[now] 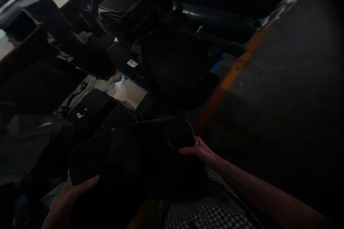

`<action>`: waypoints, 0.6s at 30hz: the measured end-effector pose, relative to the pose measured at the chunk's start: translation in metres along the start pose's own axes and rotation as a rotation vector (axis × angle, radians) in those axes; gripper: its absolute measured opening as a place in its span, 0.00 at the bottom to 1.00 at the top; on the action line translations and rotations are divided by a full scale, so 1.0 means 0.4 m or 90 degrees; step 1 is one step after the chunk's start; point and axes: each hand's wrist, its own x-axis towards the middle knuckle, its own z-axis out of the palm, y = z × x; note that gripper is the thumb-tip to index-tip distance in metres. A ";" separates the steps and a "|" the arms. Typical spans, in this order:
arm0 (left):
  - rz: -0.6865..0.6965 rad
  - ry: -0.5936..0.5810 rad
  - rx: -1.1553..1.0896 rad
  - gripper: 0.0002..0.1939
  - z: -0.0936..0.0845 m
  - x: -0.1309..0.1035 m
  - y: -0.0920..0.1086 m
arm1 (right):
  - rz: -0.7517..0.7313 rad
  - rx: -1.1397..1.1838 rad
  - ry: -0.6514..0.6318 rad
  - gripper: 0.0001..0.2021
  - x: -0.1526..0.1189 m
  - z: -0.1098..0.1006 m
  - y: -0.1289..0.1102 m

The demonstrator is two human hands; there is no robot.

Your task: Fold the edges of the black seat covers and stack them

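A wide black panel with rounded corners [134, 154] spans the lower middle of the view, held in front of the body. My left hand [70, 195] grips its left edge, the thumb lying on the upper face and the fingers hidden beneath. At its right edge, my right hand [200, 150] holds on in the same way, thumb on top. The dim light hides the lower edge of the panel. Just beyond it lie dark pieces [91, 107], one bearing a small white label.
A stack of dark pieces [126, 10] stands at the upper middle, near a large black bundle [174, 61]. Long dark rolls [215, 14] lie behind. An orange floor line [231, 78] runs diagonally on the right. A brown cardboard piece [130, 94] lies ahead.
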 end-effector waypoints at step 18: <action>0.110 -0.255 0.286 0.32 0.746 0.748 0.529 | -0.073 0.337 0.296 0.23 0.442 -0.351 0.264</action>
